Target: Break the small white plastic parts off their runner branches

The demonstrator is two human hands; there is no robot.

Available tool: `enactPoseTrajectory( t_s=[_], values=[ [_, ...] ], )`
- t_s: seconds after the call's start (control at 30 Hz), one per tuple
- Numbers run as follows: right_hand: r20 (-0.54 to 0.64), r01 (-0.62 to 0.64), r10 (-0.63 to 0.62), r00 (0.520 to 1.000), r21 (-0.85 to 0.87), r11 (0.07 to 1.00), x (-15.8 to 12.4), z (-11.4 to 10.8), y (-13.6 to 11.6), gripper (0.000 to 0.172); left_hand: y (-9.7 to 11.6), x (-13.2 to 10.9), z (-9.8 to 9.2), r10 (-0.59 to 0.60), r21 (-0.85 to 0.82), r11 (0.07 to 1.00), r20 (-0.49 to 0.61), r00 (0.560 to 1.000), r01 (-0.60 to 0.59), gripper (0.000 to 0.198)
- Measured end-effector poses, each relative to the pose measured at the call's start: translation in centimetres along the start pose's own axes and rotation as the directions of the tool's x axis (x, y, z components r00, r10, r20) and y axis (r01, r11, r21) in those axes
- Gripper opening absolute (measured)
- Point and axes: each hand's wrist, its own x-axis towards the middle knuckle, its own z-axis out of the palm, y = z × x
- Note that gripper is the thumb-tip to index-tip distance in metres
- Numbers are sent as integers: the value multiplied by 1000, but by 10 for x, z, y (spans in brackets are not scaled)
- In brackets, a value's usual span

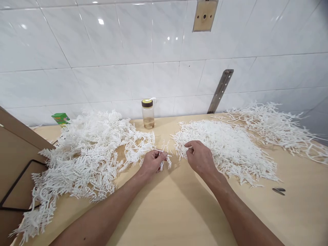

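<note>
My left hand point(153, 162) pinches a white branched plastic sprig point(164, 152) between thumb and fingertips, its small twigs sticking out to the right. My right hand point(200, 156) hovers at the left edge of a pile of short white pieces point(225, 147). Its fingers are loosely bent, with a gap at the fingertips and nothing visible between them. Left of my left hand lies a large tangled heap of white branched sprigs point(87, 153), reaching almost to my fingers.
A looser heap of bare white stems point(271, 124) lies at the back right. Small metal snips point(278, 191) rest on the wooden table point(164, 215). A lidded bottle point(148, 116) stands near the tiled wall. There is a green packet point(60, 118), a metal bracket point(220, 90) and a cardboard box point(17, 153).
</note>
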Motion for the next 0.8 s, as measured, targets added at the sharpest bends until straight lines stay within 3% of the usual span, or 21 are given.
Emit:
enactPoseTrajectory(
  t_s=[0.07, 0.13, 0.23, 0.3, 0.47, 0.57, 0.7, 0.8],
  values=[
    [48, -19, 15, 999, 98, 995, -3, 1, -7, 23, 0, 0, 1, 1, -3, 1000, -7, 1000, -1, 44],
    [155, -115, 76, 985, 259, 959, -7, 2, -16, 22, 0, 1, 1, 0, -3, 1000, -2, 1000, 0, 44],
    [426, -276, 58, 903, 471, 838, -13, 2, -29, 30, 0, 1, 1, 17, 11, 1000, 11, 1000, -17, 44],
    [531, -330, 4, 847, 521, 787, -16, 2, -35, 30, -1, 1, 1, 37, 28, 999, 12, 999, -37, 44],
    [507, -350, 93, 857, 439, 828, -18, 6, -35, 23, -9, 2, 1, 141, 144, 980, -19, 990, -137, 39],
    [470, -274, 80, 879, 360, 892, -18, 8, -34, 20, -11, 2, 2, 251, 264, 936, -41, 967, -232, 35],
    [320, 31, -105, 942, 228, 973, -25, 13, -37, 15, -12, 5, 1, 305, 391, 882, -47, 951, -263, 31],
    [332, 207, -260, 907, 186, 960, -32, 13, -44, 17, -11, 9, -1, 276, 404, 887, -69, 959, -226, 31]
  ],
)
